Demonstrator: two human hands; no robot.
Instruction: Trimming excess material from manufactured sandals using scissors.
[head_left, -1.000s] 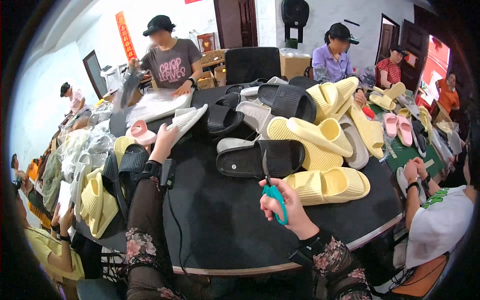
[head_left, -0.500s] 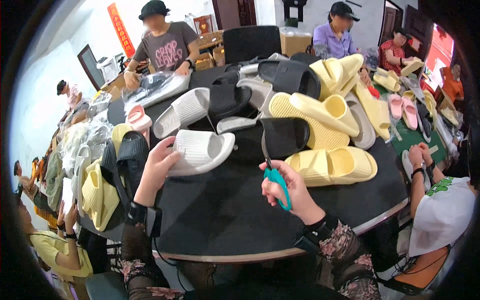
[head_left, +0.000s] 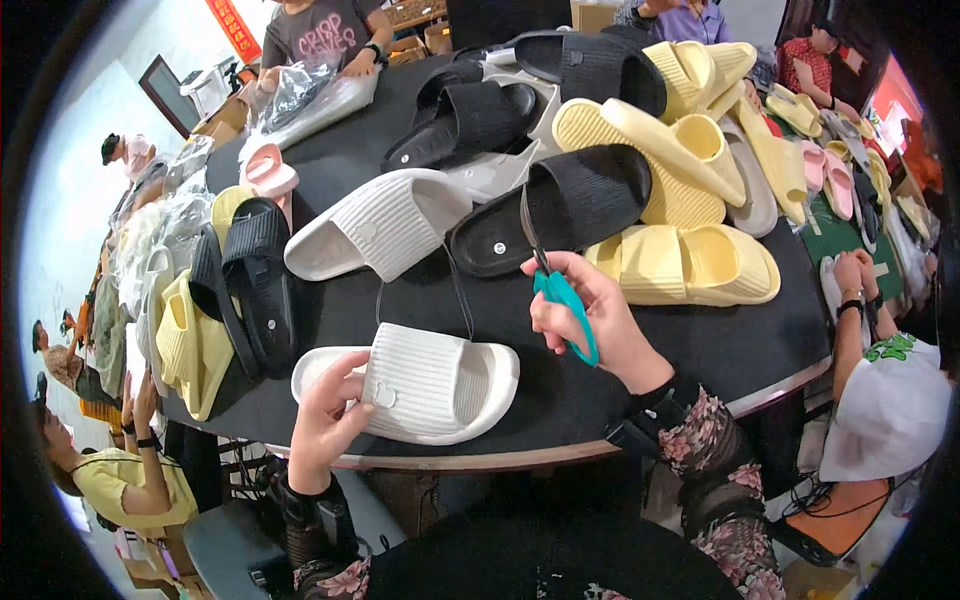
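Observation:
My left hand [head_left: 333,408] grips a white ribbed slipper [head_left: 480,390] by the edge of its strap, close to the table's front edge. Two thin dark cords run from this slipper to a light grey slipper [head_left: 375,225] lying behind it. In my right hand [head_left: 605,315] are scissors with teal handles [head_left: 570,300]. Their blades point up, in front of a black slipper [head_left: 590,190], and I cannot tell whether they touch it. A yellow slipper [head_left: 690,268] lies just right of that hand.
Several more slippers are heaped at the table's back, including black [head_left: 470,120] and yellow [head_left: 690,150] ones. Black slippers [head_left: 262,290], yellow ones [head_left: 180,340] and clear plastic bags [head_left: 165,225] lie at left. Other people stand or sit around the black table [head_left: 560,400], one close by at right.
The white slipper has come toward me in my left hand, and the grey slipper has shifted nearer, cords now stretched between them. My right hand, with the scissors, has moved little.

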